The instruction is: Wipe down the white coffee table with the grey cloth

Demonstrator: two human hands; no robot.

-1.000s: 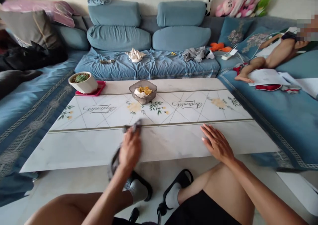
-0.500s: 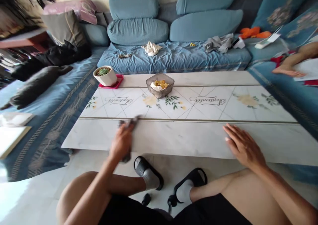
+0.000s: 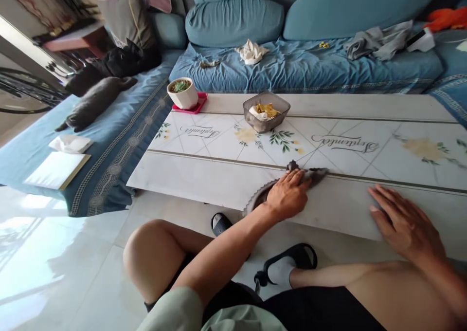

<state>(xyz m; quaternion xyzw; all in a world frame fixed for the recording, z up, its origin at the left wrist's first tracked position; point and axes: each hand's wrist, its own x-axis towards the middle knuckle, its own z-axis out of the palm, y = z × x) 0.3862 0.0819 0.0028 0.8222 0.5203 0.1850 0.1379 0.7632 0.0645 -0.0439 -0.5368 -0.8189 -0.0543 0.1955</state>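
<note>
My left hand (image 3: 290, 193) presses a grey-brown cloth (image 3: 258, 197) with a scalloped edge onto the near part of the white table (image 3: 197, 176). Its fingers are closed over the bunched cloth, which spreads out on both sides and hangs at the table's front edge. To the right, my right hand (image 3: 408, 224) lies palm down by that same edge, holding nothing, with its fingers stretched out. Beyond the left hand stands a translucent grey bowl (image 3: 268, 123) with white and yellowish scraps in it.
A potted succulent (image 3: 183, 95) sits on a pink tray (image 3: 200, 105) at the table's far left. Behind runs a blue sofa (image 3: 219, 82) bearing crumpled cloths. A grey cat (image 3: 97, 102) lies on the left seat, near a tissue pack (image 3: 71, 143).
My left hand has slid the cloth rightward along the near strip of the table, closer to my right hand. The view has turned left, so the furniture appears farther right.
</note>
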